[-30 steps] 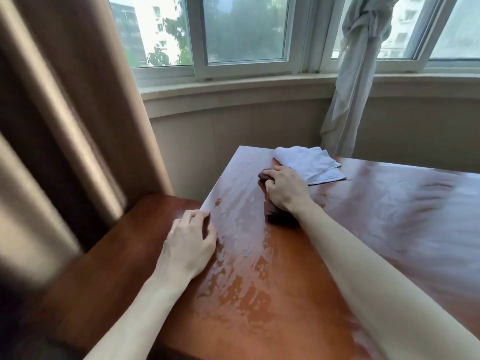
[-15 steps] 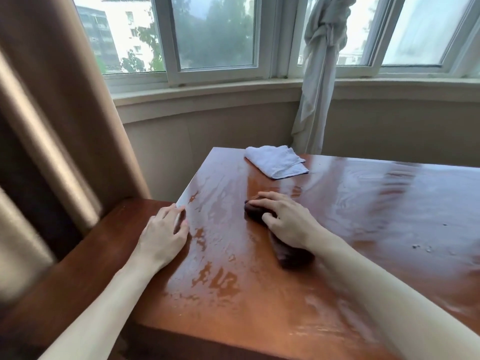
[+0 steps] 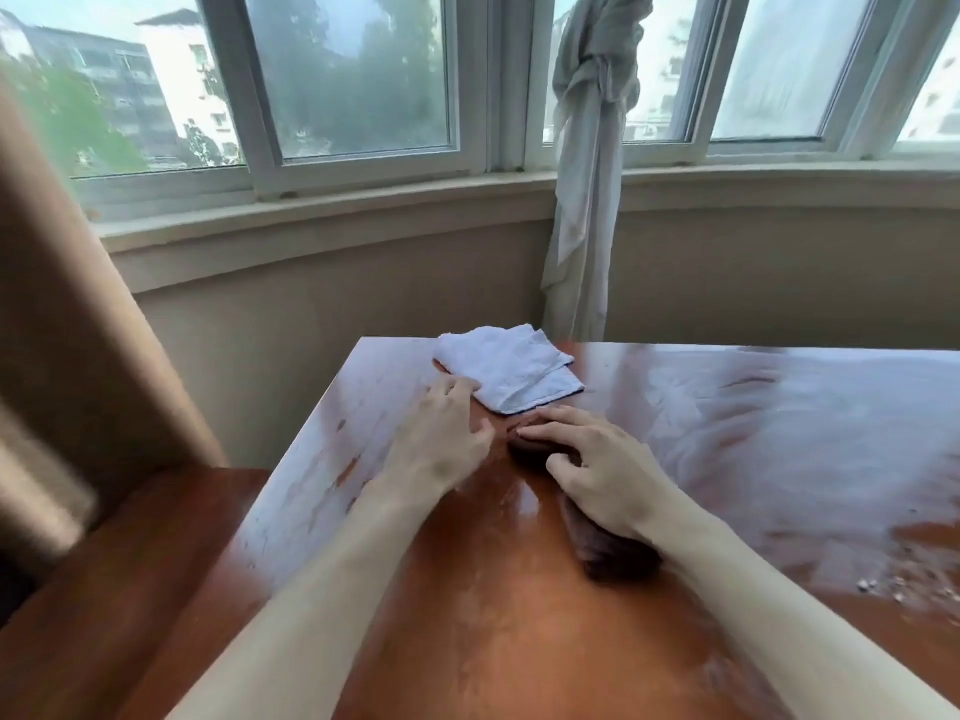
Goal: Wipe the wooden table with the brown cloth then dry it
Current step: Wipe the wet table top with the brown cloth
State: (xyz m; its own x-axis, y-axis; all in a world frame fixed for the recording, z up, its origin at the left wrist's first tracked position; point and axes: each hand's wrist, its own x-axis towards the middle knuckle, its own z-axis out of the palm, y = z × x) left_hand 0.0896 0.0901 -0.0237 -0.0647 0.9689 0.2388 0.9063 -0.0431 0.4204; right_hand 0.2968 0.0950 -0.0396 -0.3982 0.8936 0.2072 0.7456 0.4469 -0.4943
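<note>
Brown cloth [image 3: 613, 550] mostly hidden under right hand [image 3: 605, 472], wooden table [image 3: 779, 433] cut off right and bottom, left curtain [image 3: 78, 330] blurred.

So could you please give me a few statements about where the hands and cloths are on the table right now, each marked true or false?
1. The right hand rests on the brown cloth. True.
2. The white cloth hangs off the table edge. False: it lies folded on the tabletop near the far corner.
3. The left hand reaches to the white cloth, its fingertips at the cloth's near edge. True.
4. The brown cloth lies on top of the white cloth. False: they lie apart, the brown one nearer the person.
5. The tabletop shows wet streaks. True.
</note>
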